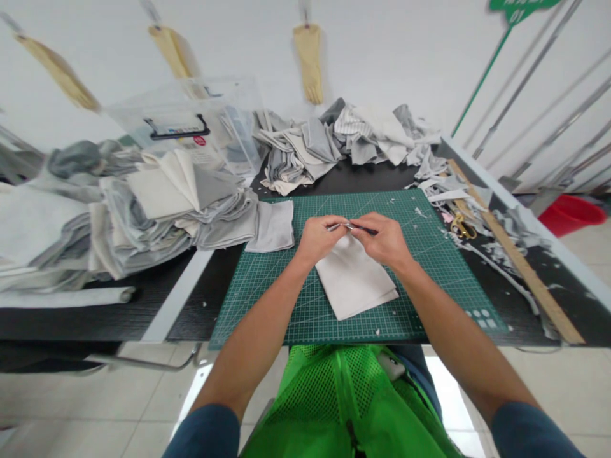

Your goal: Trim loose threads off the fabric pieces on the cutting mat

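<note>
My left hand (321, 240) and my right hand (383, 240) meet above the green cutting mat (267, 299), both with fingers pinched. In my right hand is a slim dark-handled tool (366, 229) with a metal tip that points left. The fingers of my left hand close around its silver end, part of which shows on their far side. I cannot tell the tool's exact kind. Beneath my hands a folded cream cloth (356, 283) lies on the mat, its upper end hidden by the fingers. Whether the left fingers also pinch the cloth is unclear.
Piles of folded grey and cream cloths (214, 222) lie left, before a clear plastic box (181, 121). More crumpled cloth (305, 146) sits behind the mat. At right are gold-handled scissors (462, 227), fabric scraps (501, 257) and a long wooden ruler (520, 267).
</note>
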A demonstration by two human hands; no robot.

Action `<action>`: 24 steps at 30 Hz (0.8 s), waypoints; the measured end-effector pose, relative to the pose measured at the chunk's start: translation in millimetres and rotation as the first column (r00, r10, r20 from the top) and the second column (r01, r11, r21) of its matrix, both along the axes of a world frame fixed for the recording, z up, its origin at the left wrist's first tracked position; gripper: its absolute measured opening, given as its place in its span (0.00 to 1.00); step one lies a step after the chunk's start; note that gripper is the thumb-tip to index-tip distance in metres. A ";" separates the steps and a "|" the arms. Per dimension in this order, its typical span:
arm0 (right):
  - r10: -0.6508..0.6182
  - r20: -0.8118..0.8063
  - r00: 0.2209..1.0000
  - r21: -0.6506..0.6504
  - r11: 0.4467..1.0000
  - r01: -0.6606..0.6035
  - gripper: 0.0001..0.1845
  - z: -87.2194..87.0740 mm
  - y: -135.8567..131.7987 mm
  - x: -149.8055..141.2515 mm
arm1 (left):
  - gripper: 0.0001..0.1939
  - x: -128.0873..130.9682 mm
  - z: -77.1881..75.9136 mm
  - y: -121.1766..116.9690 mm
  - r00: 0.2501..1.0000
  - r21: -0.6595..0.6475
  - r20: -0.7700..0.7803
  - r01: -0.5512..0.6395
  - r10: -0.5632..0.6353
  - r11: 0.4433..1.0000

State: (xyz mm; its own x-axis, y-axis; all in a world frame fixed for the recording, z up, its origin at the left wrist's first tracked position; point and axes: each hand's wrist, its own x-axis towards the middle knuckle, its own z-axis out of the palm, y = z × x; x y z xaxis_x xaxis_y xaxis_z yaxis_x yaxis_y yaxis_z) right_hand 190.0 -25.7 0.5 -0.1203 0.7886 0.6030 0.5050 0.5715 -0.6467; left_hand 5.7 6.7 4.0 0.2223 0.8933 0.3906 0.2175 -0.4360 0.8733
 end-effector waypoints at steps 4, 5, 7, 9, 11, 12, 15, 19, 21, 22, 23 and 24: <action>-0.003 0.033 0.999 0.008 1.000 0.003 0.10 0.1 0.3 -0.1 | 0.06 -1.4 -0.2 1.3 1.000 0.015 -0.021 -0.012 0.013 1.000; -0.006 0.036 0.999 0.009 1.000 0.005 0.10 0.4 0.0 -0.3 | 0.06 -1.8 0.0 1.4 1.000 0.020 -0.026 -0.016 0.016 1.000; -0.010 0.039 0.999 0.002 1.000 0.010 0.10 1.1 -0.9 -0.7 | 0.07 -2.3 0.3 1.5 0.999 0.033 -0.041 -0.022 0.024 0.999; -0.013 0.040 0.999 -0.008 1.000 0.013 0.11 2.1 -2.1 -1.2 | 0.07 -2.5 0.5 1.4 0.997 0.052 -0.067 -0.032 0.036 0.998; -0.012 0.037 0.999 -0.013 1.000 0.013 0.11 2.6 -2.9 -1.5 | 0.08 -2.5 0.4 1.1 0.994 0.083 -0.099 -0.048 0.056 0.995; -0.012 0.034 0.999 -0.013 1.000 0.012 0.11 2.6 -3.1 -1.6 | 0.08 -2.4 0.3 0.9 0.991 0.104 -0.114 -0.055 0.067 0.993; -0.008 0.028 1.000 -0.004 1.000 0.008 0.11 1.3 -2.4 -1.5 | 0.08 -2.2 0.0 -0.4 0.983 0.163 -0.154 -0.070 0.096 0.984; -0.009 0.025 1.000 0.005 1.000 0.009 0.11 -1.8 -0.6 -1.0 | 0.09 -2.0 0.2 -2.5 0.970 0.197 -0.208 -0.087 0.129 0.976; -0.011 0.023 1.000 0.003 1.000 0.011 0.11 -3.0 0.0 -0.9 | 0.10 -2.3 0.3 -3.0 0.960 0.200 -0.241 -0.092 0.140 0.975; -0.011 0.023 1.000 0.003 1.000 0.011 0.10 -3.3 0.2 -0.8 | 0.10 -2.5 0.3 -3.0 0.956 0.201 -0.256 -0.091 0.142 0.975; -0.010 0.023 1.000 0.004 1.000 0.010 0.10 -3.4 0.2 -0.8 | 0.10 -2.7 0.3 -2.9 0.953 0.203 -0.266 -0.089 0.143 0.975; -0.009 0.023 1.000 0.005 1.000 0.009 0.10 -3.3 0.2 -0.9 | 0.10 -2.9 0.2 -2.8 0.951 0.205 -0.273 -0.086 0.142 0.975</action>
